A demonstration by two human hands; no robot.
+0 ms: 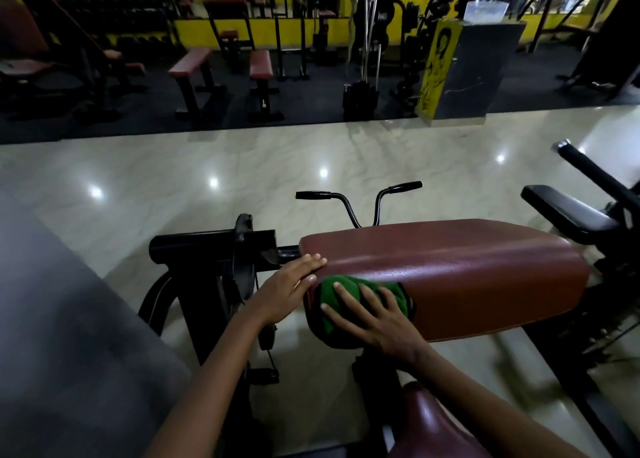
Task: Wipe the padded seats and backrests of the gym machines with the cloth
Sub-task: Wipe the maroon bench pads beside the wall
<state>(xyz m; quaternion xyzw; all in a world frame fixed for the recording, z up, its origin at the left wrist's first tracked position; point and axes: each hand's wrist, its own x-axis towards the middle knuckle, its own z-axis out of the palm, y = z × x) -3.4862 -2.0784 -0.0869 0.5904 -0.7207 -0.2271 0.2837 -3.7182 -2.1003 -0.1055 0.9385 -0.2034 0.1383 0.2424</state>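
Location: a gym floor; a machine with a brown pad [450, 267] fills the lower centre of the frame.
Cloth: a green cloth [346, 293] lies bunched against the left end of the brown pad, on its near face, just below centre of the frame.
Right hand: the right hand [374, 315] lies flat on the cloth, fingers [346, 296] straight and spread, pressing it onto the padding. No pinch is seen; the open palm appears chosen to cover more padding per stroke.
Left hand: the left hand [287, 291] rests on the left edge of the pad, fingers straight and close together, thumb hidden. It touches the pad just beside the cloth, probably to steady the pad or the body against the wiping pressure.
Pad condition: the upper face shows a sheen; whether this is moisture or light cannot be told.
Step in hand: judged to be wiping of the left end of this pad; the wide stretch to the right is not covered by the cloth at present.
Second seat: a smaller brown seat [429, 426] shows at the bottom edge, below the right forearm; not being touched.
Surroundings: black handlebars [360, 198] rise behind the pad; a black pad [568, 212] stands at the right edge; red benches [259, 63] line the dark mat at upper left.
Risk: the bunched cloth may slip off the rounded end.
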